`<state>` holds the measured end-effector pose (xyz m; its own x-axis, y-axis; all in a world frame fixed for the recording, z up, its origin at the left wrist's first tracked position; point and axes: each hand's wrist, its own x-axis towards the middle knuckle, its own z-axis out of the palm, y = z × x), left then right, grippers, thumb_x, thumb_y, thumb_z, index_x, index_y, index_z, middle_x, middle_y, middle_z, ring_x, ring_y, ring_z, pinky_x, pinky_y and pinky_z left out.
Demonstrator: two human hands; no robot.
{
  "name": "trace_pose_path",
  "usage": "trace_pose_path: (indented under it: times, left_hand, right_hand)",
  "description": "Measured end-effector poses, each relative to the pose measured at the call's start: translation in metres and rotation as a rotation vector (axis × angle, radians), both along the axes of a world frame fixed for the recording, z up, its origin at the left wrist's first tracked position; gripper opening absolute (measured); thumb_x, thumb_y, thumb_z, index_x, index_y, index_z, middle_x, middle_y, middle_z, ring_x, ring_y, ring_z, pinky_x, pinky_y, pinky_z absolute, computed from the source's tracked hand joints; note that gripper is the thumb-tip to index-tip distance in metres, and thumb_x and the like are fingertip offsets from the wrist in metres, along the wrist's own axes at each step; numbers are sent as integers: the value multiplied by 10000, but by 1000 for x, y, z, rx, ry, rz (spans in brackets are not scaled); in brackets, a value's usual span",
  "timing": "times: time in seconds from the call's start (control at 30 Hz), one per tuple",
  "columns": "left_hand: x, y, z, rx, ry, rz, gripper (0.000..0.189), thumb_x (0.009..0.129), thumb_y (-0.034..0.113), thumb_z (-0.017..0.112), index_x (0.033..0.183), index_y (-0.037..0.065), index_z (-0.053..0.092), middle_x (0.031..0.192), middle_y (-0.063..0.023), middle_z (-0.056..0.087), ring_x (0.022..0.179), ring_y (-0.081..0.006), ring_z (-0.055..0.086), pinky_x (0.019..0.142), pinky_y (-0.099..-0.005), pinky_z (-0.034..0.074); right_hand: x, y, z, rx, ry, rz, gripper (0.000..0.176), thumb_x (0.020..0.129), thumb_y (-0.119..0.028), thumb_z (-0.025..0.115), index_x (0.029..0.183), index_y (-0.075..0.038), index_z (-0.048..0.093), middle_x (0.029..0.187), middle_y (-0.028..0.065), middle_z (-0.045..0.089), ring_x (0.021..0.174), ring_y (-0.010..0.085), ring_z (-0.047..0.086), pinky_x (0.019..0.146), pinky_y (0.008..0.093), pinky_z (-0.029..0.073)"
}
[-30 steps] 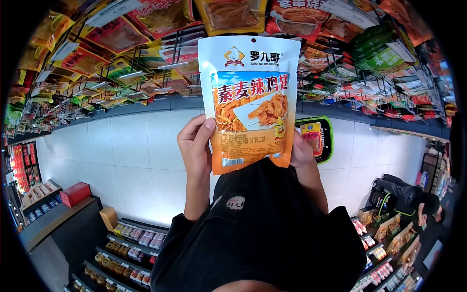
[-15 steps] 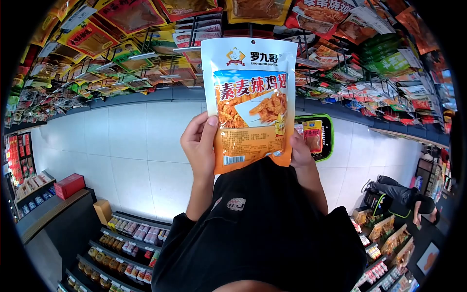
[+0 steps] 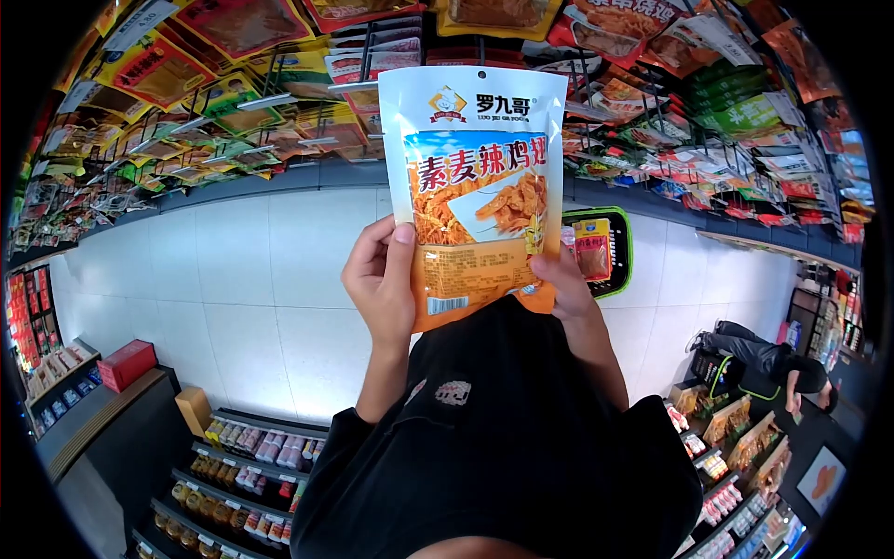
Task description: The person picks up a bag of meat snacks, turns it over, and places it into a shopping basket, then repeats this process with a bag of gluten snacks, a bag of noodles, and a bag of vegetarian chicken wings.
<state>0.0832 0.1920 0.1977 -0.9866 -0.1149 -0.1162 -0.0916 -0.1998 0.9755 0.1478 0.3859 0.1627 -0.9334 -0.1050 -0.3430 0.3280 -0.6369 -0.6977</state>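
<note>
A white, blue and orange snack bag (image 3: 480,196) with Chinese print and a food picture is held upright in front of my chest. My left hand (image 3: 380,275) grips its lower left edge, the thumb lying on the front and the fingers behind. At the lower right edge, my right hand (image 3: 566,282) pinches it, with its thumb on the front; the other fingers are partly hidden. Behind my right hand, a black shopping basket with a green rim (image 3: 628,247) stands on the floor, and a red and yellow packet (image 3: 593,252) lies in it.
Racks of hanging snack packets (image 3: 251,102) curve across the far side. Shelves of jars and cans (image 3: 247,466) stand behind me on the left. A red box (image 3: 128,364) sits on a counter. On the right, another person (image 3: 773,359) leans near shelves beside a second basket.
My right thumb has moved further in over the bag's front. The bag has shifted slightly left, and the view has turned a little.
</note>
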Motion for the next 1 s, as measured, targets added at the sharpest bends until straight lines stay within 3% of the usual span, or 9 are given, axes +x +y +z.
trace_pose_path:
  times: [0.47,1.0]
  left_hand:
    - [-25,-5,-12,65,-21,-106,193,866,111,584,948,-63,603,784,-70,626,687,-72,546,631,-192,431]
    - [-25,-28,-19,48,-55,-3,178,874,108,571,924,-61,596,760,-60,626,663,-55,542,608,-177,421]
  right_hand:
    - [-4,-10,3,202,-156,-51,433,855,-124,587,1238,9,436,1150,64,548,1025,127,525,881,272,415]
    - [-21,-23,-3,399,-197,188,390,866,-237,594,1175,-17,503,1032,30,581,896,80,530,767,229,433]
